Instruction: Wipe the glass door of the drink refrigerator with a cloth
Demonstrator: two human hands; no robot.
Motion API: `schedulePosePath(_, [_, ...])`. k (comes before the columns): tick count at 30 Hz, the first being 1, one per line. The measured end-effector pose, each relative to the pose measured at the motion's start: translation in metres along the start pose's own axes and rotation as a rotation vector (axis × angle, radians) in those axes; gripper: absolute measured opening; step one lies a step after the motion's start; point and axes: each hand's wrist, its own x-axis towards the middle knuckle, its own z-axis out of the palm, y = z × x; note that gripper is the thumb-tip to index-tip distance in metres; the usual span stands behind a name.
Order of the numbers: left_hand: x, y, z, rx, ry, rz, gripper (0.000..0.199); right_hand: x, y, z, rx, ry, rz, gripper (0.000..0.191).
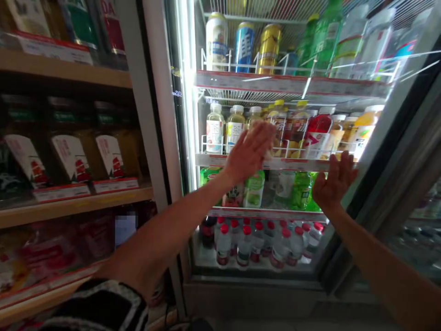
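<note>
My left hand (250, 149) reaches across to the middle of a lit drinks fridge, its fingers stretched out flat and slightly blurred. It appears to lie against the glass in front of the bottle shelf. A pale patch shows beside its fingertips; whether it is a cloth or a reflection, I cannot tell. Lower and to the right, my right hand (334, 181) is raised with its fingers up and nothing visible in it. Behind the hands stand tea bottles (215, 131), a red drink bottle (319, 133) and an orange drink bottle (365, 131).
Cans (244, 46) and green bottles (325, 39) fill the upper shelf. Red-capped water bottles (244, 248) stand at the bottom. On the left, a wooden shelf (76, 200) carries large dark jars (65, 142). A dark door frame (382, 170) borders the right side.
</note>
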Motion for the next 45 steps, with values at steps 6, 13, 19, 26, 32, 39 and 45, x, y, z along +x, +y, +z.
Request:
schedulePosePath(6, [-0.044, 0.007, 0.002, -0.026, -0.060, 0.408, 0.057, 0.005, -0.010, -0.008, -0.031, -0.133, 0.082, 0.056])
schedulePosePath(13, [-0.069, 0.022, 0.010, 0.009, 0.040, 0.190, 0.057, 0.007, -0.013, -0.010, -0.062, -0.120, 0.072, 0.054])
schedulePosePath(19, [-0.090, 0.042, 0.011, -0.080, -0.063, 0.530, 0.052, 0.009, -0.017, -0.013, -0.070, -0.153, 0.087, 0.054])
schedulePosePath(26, [-0.082, -0.019, -0.009, 0.019, 0.101, 0.132, 0.060, 0.011, -0.019, -0.016, -0.067, -0.206, 0.128, 0.056])
schedulePosePath(32, [-0.109, -0.026, -0.015, -0.099, -0.080, 0.461, 0.053, 0.012, -0.021, -0.017, -0.060, -0.211, 0.127, 0.055])
schedulePosePath(39, [-0.114, -0.014, -0.011, -0.010, 0.009, 0.255, 0.051, 0.005, -0.012, -0.017, -0.025, -0.135, 0.093, 0.055])
schedulePosePath(45, [-0.102, -0.023, -0.010, 0.095, -0.050, -0.027, 0.054, -0.002, -0.008, -0.014, 0.047, -0.163, 0.186, 0.062])
